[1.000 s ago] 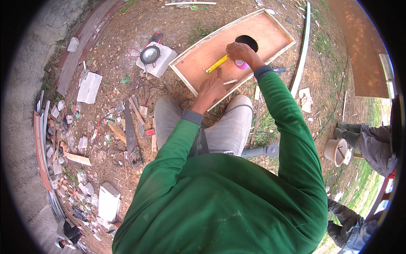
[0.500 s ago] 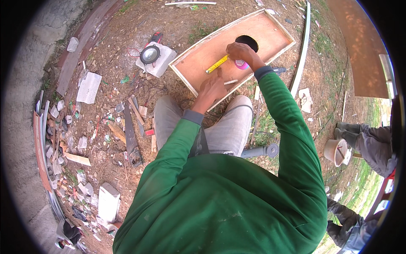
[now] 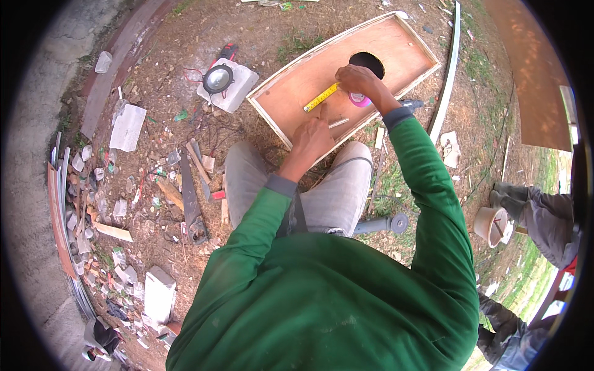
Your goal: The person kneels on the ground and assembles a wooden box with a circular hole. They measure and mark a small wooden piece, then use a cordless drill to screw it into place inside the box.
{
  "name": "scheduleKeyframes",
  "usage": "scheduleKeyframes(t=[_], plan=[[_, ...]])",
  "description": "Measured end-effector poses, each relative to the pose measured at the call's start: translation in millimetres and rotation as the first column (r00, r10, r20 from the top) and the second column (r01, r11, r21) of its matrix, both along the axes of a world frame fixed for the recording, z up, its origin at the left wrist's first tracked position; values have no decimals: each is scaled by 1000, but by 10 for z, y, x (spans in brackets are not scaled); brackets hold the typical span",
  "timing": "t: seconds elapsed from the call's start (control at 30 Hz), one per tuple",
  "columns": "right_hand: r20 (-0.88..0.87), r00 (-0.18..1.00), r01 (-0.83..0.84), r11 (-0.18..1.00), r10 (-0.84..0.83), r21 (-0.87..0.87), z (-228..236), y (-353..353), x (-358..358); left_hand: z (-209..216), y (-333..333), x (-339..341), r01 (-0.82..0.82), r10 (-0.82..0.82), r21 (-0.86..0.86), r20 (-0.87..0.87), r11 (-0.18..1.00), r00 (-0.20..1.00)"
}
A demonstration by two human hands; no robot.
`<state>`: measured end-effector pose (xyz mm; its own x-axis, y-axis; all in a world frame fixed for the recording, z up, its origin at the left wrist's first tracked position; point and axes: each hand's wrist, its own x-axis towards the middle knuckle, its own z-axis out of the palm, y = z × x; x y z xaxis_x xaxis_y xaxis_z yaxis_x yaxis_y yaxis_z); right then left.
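Observation:
My right hand (image 3: 359, 80) is closed on a tape measure. Its yellow blade (image 3: 322, 98) is drawn out to the left over the floor of a shallow, rimmed plywood box (image 3: 284, 93). Below that hand shows a round pink part (image 3: 359, 99), partly hidden, that looks like the tape's case. Beside it a round dark hole (image 3: 369, 62) is cut in the plywood. My left hand (image 3: 311, 139) reaches over the near rim, index finger stretched toward the blade; its other fingers are mostly hidden. A thin pale stick (image 3: 339, 123) shows beside it; I cannot tell whether it is held.
Left of the box, a round speaker (image 3: 218, 79) rests on a pale block (image 3: 240, 89). A handsaw (image 3: 193, 207) and wood scraps lie by my left knee. A long pale strip (image 3: 447, 74) lies to the right. Farther right are a bucket (image 3: 489, 224) and another person's legs (image 3: 538, 213).
The view has shifted slightly, so the box appears a little farther right. Both hands stay nearly in place, with the tape still drawn out.

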<state>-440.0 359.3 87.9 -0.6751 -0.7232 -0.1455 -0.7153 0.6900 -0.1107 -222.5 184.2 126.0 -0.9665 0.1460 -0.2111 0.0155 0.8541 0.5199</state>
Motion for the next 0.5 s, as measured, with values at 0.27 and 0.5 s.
scheduleKeyframes(t=[0.27, 0.5], plan=[[96, 992, 79, 995, -84, 62, 224, -49, 117, 1, 88, -40, 10, -10, -96, 4, 995, 1000], [172, 976, 100, 975, -134, 197, 429, -117, 138, -1, 138, -36, 56, -74, -200, -87, 978, 993]])
